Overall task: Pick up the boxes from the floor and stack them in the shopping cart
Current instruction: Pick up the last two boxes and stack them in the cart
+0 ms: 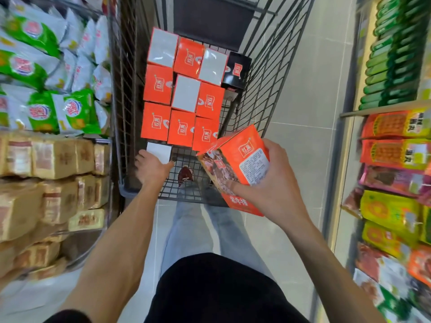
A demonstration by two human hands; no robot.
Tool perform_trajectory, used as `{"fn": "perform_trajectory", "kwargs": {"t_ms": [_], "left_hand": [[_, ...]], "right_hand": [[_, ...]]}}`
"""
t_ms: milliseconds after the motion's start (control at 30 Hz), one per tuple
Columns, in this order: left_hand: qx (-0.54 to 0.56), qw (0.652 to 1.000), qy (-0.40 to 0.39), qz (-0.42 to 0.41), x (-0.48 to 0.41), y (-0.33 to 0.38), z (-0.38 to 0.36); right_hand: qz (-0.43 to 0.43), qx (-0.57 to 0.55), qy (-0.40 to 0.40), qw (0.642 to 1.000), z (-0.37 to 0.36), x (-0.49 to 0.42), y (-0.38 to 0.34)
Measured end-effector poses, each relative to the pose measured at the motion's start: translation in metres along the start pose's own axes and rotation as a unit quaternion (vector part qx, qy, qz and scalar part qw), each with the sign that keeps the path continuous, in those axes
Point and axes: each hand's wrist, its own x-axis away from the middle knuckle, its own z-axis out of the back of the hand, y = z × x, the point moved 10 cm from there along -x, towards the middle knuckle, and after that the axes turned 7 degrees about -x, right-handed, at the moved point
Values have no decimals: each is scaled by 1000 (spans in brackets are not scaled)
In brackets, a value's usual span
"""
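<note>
A grey wire shopping cart [261, 73] stands ahead of me with several orange boxes [161, 85] standing packed in rows, some showing white faces, and one black box [236, 71] at the far right. My left hand [152, 167] reaches into the near left corner of the cart and holds a box with a white face [159, 151] there. My right hand [275, 183] grips another orange box [235, 164], tilted, above the cart's near right edge.
Shelves of green and white snack bags [46, 66] and brown packets [46, 173] press in on the left. Shelves of bright packets [396, 159] line the right. Pale tiled floor [300, 94] runs between cart and right shelf. My legs and a red shoe [185, 176] show under the cart.
</note>
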Motion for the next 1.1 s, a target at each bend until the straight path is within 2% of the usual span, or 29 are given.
{"fn": "perform_trajectory", "kwargs": {"t_ms": [233, 367, 467, 767, 900, 1100], "left_hand": [[14, 999, -48, -12, -1, 2, 4], [107, 992, -36, -50, 9, 10, 29], [175, 980, -27, -94, 23, 15, 57], [233, 933, 40, -270, 130, 38, 179], [228, 910, 24, -345, 174, 49, 210], [101, 871, -62, -477, 210, 70, 216]], "right_hand": [[-13, 4, -5, 1000, -8, -5, 4], [-10, 2, -4, 1000, -9, -7, 4], [-7, -7, -3, 1000, -10, -7, 3], [26, -49, -7, 998, -16, 5, -15], [59, -48, -27, 997, -18, 14, -26], [130, -86, -85, 984, -19, 35, -42]]}}
